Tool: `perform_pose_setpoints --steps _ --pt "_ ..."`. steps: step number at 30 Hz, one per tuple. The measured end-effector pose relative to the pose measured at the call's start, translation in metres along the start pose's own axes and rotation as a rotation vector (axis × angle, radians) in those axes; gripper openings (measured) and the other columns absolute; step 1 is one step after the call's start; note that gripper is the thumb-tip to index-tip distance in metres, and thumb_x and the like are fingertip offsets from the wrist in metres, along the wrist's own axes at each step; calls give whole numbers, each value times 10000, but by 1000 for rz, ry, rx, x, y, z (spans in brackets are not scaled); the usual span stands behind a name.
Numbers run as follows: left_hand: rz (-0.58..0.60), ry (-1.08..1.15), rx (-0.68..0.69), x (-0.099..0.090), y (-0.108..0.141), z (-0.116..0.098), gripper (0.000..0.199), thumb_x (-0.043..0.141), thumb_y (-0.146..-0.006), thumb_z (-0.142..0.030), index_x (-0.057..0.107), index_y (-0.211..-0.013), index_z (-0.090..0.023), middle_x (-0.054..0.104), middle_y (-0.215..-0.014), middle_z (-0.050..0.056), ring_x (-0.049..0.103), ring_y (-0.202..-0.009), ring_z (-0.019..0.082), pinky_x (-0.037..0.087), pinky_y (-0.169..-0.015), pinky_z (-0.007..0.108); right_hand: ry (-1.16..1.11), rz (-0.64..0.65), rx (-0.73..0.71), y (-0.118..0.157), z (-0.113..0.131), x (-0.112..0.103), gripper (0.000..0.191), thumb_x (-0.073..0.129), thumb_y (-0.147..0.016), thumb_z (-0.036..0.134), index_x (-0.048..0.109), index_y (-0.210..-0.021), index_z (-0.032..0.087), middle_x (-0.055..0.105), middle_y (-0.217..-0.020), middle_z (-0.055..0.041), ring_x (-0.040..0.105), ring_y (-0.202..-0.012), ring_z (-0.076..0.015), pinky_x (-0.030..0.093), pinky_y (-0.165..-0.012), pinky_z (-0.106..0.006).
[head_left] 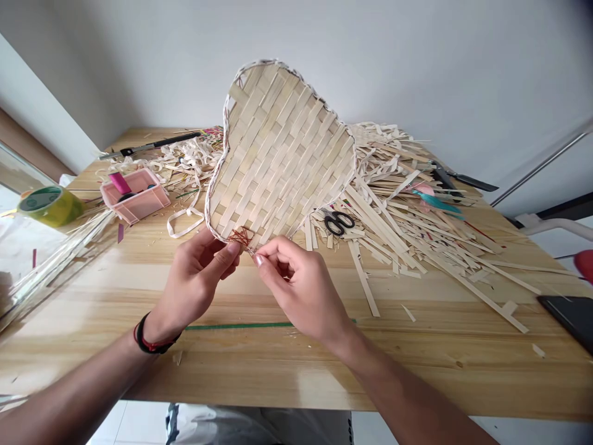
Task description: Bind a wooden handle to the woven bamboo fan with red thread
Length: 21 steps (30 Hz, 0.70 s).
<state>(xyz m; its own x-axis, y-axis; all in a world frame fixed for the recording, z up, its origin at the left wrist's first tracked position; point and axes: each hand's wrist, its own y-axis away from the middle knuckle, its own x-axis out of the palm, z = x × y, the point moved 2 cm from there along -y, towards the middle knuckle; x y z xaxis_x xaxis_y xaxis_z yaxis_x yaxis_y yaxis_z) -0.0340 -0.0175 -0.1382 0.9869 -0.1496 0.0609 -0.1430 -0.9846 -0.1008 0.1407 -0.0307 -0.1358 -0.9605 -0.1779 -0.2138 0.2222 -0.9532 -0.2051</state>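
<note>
A woven bamboo fan panel (287,148), pale and rounded with a white twisted cord along its edge, stands tilted above the table. At its lower corner my left hand (204,272) pinches the rim between thumb and fingers. Reddish-brown strands (241,237) cross one another just beside that thumb. My right hand (301,278) is closed, thumb against forefinger, on a thin strand at the same corner; its tip is too small to make out clearly. Below the hands, a green strip (245,326) lies along the tabletop.
Bamboo strips (393,210) are heaped at the right, with black-handled scissors (338,222) at their near edge. A pink basket (136,194) and a yellow-green tape roll (50,206) stand left. A dark phone (569,315) lies at the right edge of the wooden table (417,364).
</note>
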Motion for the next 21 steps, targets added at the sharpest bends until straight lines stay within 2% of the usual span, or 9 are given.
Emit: perform_pose_setpoints --steps 4,10,16,21 --pt "18 -53 48 1 0 0 204 739 -985 -340 670 -875 -183 578 -724 -1 507 -647 118 417 -581 252 6 -9 5 1 -1 0 173 586 -1006 238 581 -836 209 426 -598 79 365 -534 -99 287 -511 -267" --pt "23 -272 211 3 3 -5 195 671 -1036 -313 689 -898 -176 678 -796 32 572 -671 122 468 -600 255 2 -29 -6 1 -1 0 186 580 -1018 246 603 -840 200 447 -597 73 381 -527 -99 291 -507 -269" --pt "-8 -352 222 7 6 -2 216 644 -1054 -331 682 -904 -180 675 -786 33 574 -658 127 460 -586 269 7 -83 3 2 -2 3 181 584 -1013 253 644 -853 192 491 -614 58 394 -528 -99 301 -512 -270" --pt "-27 -383 224 7 9 3 230 634 -1060 -333 675 -891 -183 675 -815 45 624 -733 149 492 -647 282 1 -123 15 3 -1 7 194 570 -1015 269 649 -857 189 577 -651 31 422 -518 -99 320 -506 -271"
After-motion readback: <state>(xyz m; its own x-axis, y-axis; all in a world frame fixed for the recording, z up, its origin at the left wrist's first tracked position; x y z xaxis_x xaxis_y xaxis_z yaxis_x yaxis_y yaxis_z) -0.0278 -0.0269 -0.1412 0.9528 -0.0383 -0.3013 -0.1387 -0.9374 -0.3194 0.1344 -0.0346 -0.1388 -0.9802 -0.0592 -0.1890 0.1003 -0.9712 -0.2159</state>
